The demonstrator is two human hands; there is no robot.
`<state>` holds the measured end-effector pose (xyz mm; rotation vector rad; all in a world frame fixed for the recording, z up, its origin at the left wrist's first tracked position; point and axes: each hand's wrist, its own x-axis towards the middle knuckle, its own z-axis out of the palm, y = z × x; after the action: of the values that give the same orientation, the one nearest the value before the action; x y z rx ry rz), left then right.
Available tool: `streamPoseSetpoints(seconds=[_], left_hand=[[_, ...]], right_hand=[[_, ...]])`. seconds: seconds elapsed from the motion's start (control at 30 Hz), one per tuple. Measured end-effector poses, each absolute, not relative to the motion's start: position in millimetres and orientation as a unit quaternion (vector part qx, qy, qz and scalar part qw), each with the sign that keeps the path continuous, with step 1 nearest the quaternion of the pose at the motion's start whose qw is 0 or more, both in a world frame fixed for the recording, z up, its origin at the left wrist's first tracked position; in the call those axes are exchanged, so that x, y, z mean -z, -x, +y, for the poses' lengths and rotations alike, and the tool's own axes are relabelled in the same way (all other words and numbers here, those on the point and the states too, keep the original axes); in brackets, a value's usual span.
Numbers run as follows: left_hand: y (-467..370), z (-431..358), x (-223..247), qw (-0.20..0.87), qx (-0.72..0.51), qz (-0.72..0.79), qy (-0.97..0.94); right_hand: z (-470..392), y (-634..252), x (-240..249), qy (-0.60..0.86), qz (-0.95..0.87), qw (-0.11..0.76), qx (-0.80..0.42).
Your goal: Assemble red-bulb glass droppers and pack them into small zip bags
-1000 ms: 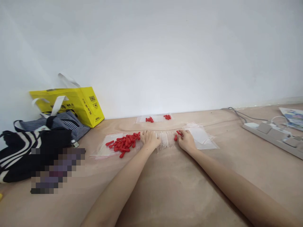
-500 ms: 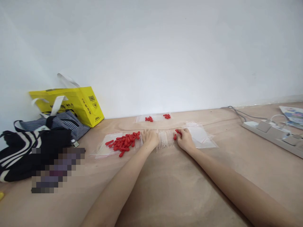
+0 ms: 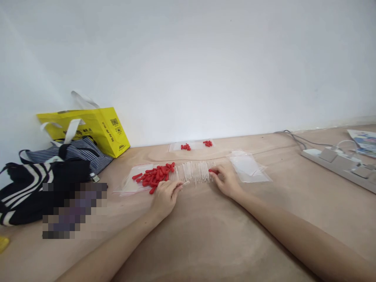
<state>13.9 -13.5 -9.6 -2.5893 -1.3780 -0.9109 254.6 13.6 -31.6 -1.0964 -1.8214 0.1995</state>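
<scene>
My left hand point(image 3: 167, 196) is closed in a pinch just in front of the pile. A thin clear dropper tube point(image 3: 185, 183) pokes out from its fingertips, pointing right. My right hand point(image 3: 226, 181) pinches a red rubber bulb point(image 3: 212, 170) at the right end of the tubes; the fingers hide part of it. Between the hands, many clear tubes point(image 3: 192, 171) lie side by side in a loose row. To their left is a heap of red rubber bulbs point(image 3: 155, 176), lying partly on clear plastic bags point(image 3: 129, 187).
Clear zip bags point(image 3: 249, 168) lie right of my right hand. Another bag point(image 3: 195, 145) with red bulbs and tubes lies near the wall. Left stand a yellow bag point(image 3: 114, 141), a striped bag point(image 3: 88, 150) and a black bag point(image 3: 67, 172). A power strip point(image 3: 337, 162) with cables is at right.
My left hand has moved off the tube row, toward me and left, and now holds a tube. My right hand has shifted slightly left and nearer, with a red bulb.
</scene>
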Motion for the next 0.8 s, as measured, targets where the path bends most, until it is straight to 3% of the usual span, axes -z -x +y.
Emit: streamPoseSetpoints(seconds=[0.13, 0.43, 0.8], left_hand=[[-20.3, -14.1, 10.3, 0.032, 0.294, -0.439, 0.849], [-35.5, -5.0, 9.9, 0.013, 0.295, -0.430, 0.853], [-36.0, -5.5, 10.3, 0.019, 0.299, -0.400, 0.866]], right_hand=[[-3.4, -241.4, 28.4, 0.387, -0.797, 0.448, -0.118], [3.6, -234.8, 30.1, 0.398, -0.821, 0.396, -0.106], [1.9, -231.9, 26.4, 0.374, -0.820, 0.410, -0.142]])
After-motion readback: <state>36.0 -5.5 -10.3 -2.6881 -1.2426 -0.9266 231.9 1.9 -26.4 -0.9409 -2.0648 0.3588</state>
